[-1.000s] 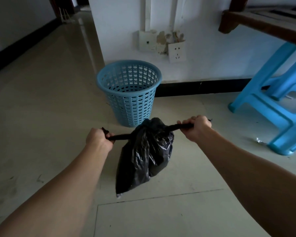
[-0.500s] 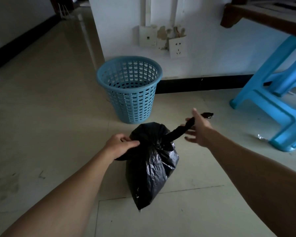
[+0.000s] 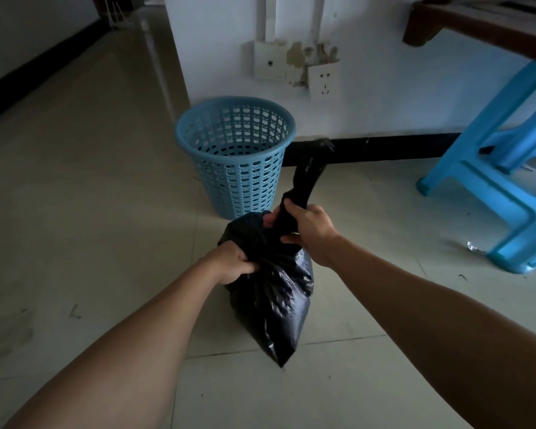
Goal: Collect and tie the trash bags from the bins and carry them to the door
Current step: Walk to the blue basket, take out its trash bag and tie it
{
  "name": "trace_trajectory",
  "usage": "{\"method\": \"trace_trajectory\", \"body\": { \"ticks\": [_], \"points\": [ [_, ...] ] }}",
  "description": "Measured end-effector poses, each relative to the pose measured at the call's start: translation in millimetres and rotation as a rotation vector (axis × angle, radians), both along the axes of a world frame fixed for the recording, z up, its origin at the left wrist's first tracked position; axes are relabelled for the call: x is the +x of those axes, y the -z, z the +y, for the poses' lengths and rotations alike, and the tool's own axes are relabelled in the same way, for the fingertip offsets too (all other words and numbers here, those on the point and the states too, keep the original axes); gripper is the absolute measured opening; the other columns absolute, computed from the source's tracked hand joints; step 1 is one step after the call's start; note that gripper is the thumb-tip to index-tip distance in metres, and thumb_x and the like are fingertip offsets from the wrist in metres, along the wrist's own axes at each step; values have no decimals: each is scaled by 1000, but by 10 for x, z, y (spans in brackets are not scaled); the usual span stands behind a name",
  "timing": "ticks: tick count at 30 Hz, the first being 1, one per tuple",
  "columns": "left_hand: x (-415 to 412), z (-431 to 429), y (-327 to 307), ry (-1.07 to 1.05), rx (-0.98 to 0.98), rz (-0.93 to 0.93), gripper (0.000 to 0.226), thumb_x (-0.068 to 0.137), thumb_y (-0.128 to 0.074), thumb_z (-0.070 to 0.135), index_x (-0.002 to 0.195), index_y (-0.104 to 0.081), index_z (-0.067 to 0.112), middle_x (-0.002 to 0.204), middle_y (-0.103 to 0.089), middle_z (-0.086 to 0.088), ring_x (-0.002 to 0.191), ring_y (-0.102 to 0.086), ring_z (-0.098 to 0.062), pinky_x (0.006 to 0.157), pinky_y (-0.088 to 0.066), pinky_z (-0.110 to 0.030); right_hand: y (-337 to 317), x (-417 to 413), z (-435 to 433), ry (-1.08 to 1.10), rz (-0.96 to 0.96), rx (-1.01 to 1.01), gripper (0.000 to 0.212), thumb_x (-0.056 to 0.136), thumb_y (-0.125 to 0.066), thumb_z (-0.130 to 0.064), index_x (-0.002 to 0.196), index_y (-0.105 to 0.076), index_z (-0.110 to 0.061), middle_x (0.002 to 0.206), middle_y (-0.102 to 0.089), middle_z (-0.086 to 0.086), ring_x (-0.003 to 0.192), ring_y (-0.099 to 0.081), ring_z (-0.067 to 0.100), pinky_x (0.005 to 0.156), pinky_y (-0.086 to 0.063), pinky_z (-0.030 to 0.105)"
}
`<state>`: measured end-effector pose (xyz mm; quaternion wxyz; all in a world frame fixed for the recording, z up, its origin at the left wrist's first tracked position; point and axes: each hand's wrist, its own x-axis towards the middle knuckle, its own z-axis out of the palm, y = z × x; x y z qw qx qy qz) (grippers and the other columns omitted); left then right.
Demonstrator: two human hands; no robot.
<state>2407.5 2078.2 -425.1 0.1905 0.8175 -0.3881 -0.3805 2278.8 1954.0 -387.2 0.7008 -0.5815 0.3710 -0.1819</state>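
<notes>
Bag (image 3: 273, 292) hangs just below & btw your hands, tip pointing down. L hand (image 3: 232, 261) grips the bunched neck; R hand (image 3: 307, 230), a bit farther out, grips the twisted tail (image 3: 307, 174), which runs up & away from it. Prob. loop it back toward L.

Trash bag (image 3: 273, 292): thin glossy crinkled plastic. Bin (image 3: 234, 156): perforated matt plastic. Floor (image 3: 75, 212): smooth, seemingly glazed tile.
</notes>
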Motion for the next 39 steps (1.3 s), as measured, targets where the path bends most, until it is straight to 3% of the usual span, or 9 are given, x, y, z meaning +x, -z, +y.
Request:
{"method": "trace_trajectory", "body": {
  "ticks": [4, 9, 15, 22, 26, 29, 33, 37, 39],
  "points": [
    [42, 81, -48, -79, -51, 157, 34, 88, -67, 22, 57, -56, 15, 42, -50, 8, 41, -46, -4, 50, -38, -18, 39, 56, -15, -59, 150, -199, 34, 102, -47, -26, 72, -56, -15, 55, -49, -1, 51, -45, 17, 46, -34, 23],
    [222, 129, -185, -332, -211, 486, 11, 85, -67, 7, 76, -63, 12, 49, -63, 0, 49, -58, -14, 47, -41, -20, 97, -28, -123, -207, 703, -924, 20, 98, -43, -27, 100, -62, -19, 83, -59, 3, 74, -56, 26, 65, -40, 31],
    [309, 14, -533, -482, -464, 478, 17, 79, -71, -2, 71, -62, 10, 56, -66, -2, 37, -55, -10, 36, -39, -15, 113, -82, -16, -431, 936, -1201, 23, 99, -38, -22, 101, -60, -13, 90, -64, 4, 76, -55, 23, 71, -45, 32],
    [241, -149, -851, -278, -553, 725, 9, 82, -66, 3, 88, -63, 9, 75, -73, -11, 60, -70, -20, 49, -48, -22, 147, -3, 139, -687, 1001, -1063, 96, 70, -27, -92, 133, -54, -25, 129, -61, 8, 118, -57, 30, 97, -45, 41],
    [289, -194, -790, -347, -483, 600, 31, 87, -63, 39, 107, -62, 16, 96, -69, -5, 81, -65, -19, 66, -47, -30, 189, -24, 156, -486, 871, -1076, 58, 95, -22, -68, 105, -58, -23, 114, -66, 8, 106, -61, 30, 82, -42, 37],
    [334, -91, -606, -317, -282, 360, 37, 86, -63, 44, 116, -62, 23, 112, -63, 4, 98, -56, -17, 85, -43, -35, 226, -95, 59, -489, 816, -908, 55, 97, -25, -63, 120, -57, -25, 111, -64, 6, 96, -58, 26, 81, -42, 35],
    [171, -5, -421, -361, -278, 529, 15, 83, -70, 11, 97, -64, 14, 78, -73, -4, 62, -69, -18, 58, -46, -24, 269, -132, -66, -428, 667, -618, 61, 94, -32, -65, 124, -60, -21, 106, -63, 8, 96, -59, 27, 86, -49, 38],
    [308, 12, -328, -739, -508, 721, 9, 87, -59, -4, 84, -60, 4, 53, -69, -4, 45, -66, -15, 42, -49, -18, 217, -112, -108, -339, 493, -258, 44, 100, -45, -43, 87, -62, -5, 69, -58, 8, 58, -52, 19, 55, -42, 29],
    [349, 21, -281, -878, -585, 848, 15, 89, -53, -4, 79, -58, 5, 49, -66, -2, 44, -65, -13, 43, -52, -19, 150, -132, -122, -345, 411, -71, 35, 101, -48, -33, 87, -62, -5, 63, -60, 7, 53, -52, 16, 50, -41, 27]
  ]
}}
